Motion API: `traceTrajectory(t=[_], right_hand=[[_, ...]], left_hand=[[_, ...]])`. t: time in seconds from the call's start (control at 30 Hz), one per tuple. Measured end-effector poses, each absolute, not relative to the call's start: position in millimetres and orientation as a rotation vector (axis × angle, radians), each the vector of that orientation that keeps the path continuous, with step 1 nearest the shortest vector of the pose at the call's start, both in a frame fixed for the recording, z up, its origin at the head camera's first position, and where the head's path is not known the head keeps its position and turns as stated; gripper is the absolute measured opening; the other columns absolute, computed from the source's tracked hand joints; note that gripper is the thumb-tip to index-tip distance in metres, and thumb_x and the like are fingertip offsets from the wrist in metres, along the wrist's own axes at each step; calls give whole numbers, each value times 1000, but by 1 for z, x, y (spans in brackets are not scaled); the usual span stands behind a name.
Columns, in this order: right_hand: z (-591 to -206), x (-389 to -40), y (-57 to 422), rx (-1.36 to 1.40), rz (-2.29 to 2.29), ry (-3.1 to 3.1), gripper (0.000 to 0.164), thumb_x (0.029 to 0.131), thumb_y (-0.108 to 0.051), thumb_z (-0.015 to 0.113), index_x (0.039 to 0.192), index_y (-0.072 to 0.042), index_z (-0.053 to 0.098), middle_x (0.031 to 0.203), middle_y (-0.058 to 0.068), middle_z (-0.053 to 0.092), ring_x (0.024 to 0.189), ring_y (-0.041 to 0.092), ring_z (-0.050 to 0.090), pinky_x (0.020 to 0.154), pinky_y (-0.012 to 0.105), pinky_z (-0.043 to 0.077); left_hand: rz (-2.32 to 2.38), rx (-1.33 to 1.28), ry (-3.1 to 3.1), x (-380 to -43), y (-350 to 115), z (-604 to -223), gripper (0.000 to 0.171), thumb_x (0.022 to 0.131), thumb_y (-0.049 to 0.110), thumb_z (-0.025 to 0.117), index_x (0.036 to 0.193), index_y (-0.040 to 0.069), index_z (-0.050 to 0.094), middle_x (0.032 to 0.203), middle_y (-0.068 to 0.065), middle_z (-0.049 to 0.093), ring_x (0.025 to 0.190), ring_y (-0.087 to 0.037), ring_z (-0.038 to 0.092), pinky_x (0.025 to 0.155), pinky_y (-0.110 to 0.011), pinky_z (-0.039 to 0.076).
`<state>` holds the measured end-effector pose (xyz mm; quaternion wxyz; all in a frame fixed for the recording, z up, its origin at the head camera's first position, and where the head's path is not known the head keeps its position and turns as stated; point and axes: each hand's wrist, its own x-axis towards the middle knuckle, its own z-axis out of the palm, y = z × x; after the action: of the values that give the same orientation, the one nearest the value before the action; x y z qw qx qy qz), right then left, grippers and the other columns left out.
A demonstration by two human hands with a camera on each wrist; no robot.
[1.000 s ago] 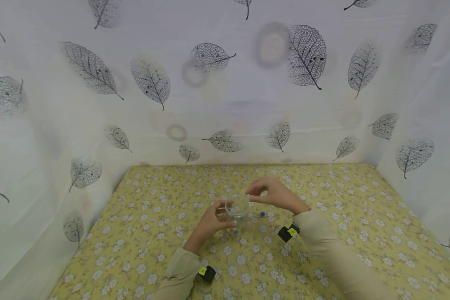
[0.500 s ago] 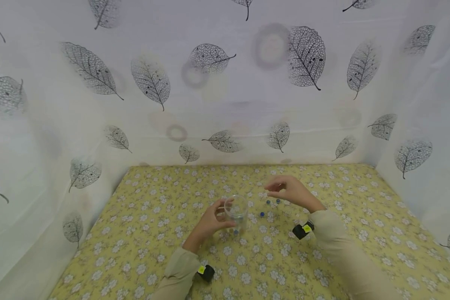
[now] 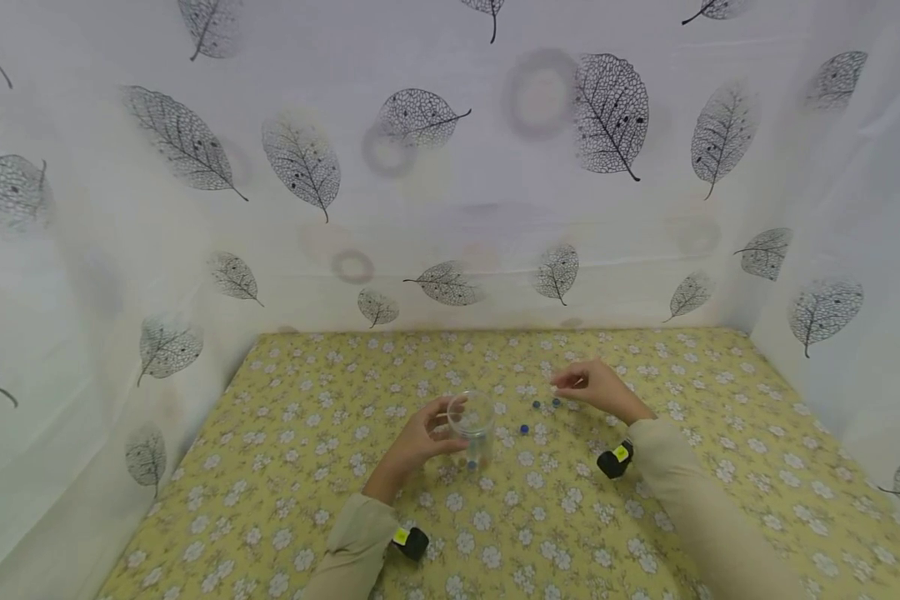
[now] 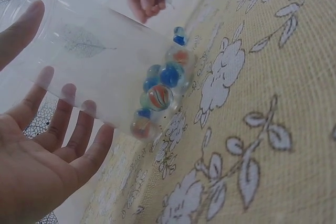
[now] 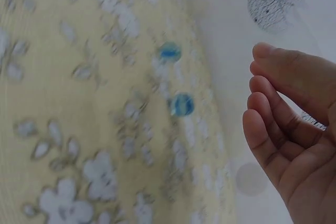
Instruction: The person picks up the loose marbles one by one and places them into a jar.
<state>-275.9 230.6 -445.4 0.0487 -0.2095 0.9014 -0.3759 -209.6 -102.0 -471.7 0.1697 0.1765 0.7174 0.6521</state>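
My left hand point(image 3: 416, 435) holds a clear plastic jar point(image 3: 478, 434) upright on the tablecloth, thumb and fingers spread round its side. In the left wrist view, several glass marbles point(image 4: 160, 97) with orange and blue swirls lie on the jar's bottom. To the right of the jar, my right hand point(image 3: 598, 388) hovers over the cloth, its thumb and fingers loosely bent. Nothing shows between its fingertips point(image 5: 264, 51) in the right wrist view. Below and beside it lie two teal-blue marbles point(image 5: 182, 104), and a darker blue marble point(image 3: 524, 429) sits nearer the jar.
A yellow cloth with white flowers point(image 3: 285, 492) covers the table. White curtains printed with leaf skeletons point(image 3: 487, 225) hang behind it and along both sides. Black wrist cameras point(image 3: 615, 460) are strapped to both wrists.
My right hand has gone from beside the jar's rim to the right, then slightly lower, uncovering the two teal-blue marbles. The left hand and jar have stayed almost in place.
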Motion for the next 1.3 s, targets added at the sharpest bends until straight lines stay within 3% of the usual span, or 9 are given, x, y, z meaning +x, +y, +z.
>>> traceTrajectory(t=[0.3,0.5,0.83,1.3], right_hand=[[-469,-287,241,-610,-1158,2672,21,85,-12,69,102,-1,70,94,13,69,75,9,61,65,22,54],[-477,-292,242,-600,-1118,2661,19,83,-14,72,100,-5,71,90,7,69,74,8,60,66,24,53],[-479,-294,238,-589,-1122,2621,17,82,-12,72,98,-5,71,93,9,69,77,13,61,68,27,54],[-479,-295,237,-624,-1124,2606,12,82,-9,71,93,-5,72,89,8,68,74,11,61,65,24,53]], left_hand=[[1856,514,2027,-209,-102,-469,65,85,12,69,143,15,39,146,-18,36,134,-33,36,113,-55,28],[1864,541,2013,-209,-102,-469,69,85,18,71,144,10,37,147,-18,36,134,-34,36,112,-53,31],[1872,555,2011,-210,-101,-469,70,85,15,70,144,5,34,145,-22,36,134,-38,35,111,-54,32],[1882,536,1992,-209,-103,-468,67,84,15,71,143,13,38,145,-22,35,134,-39,35,112,-52,32]])
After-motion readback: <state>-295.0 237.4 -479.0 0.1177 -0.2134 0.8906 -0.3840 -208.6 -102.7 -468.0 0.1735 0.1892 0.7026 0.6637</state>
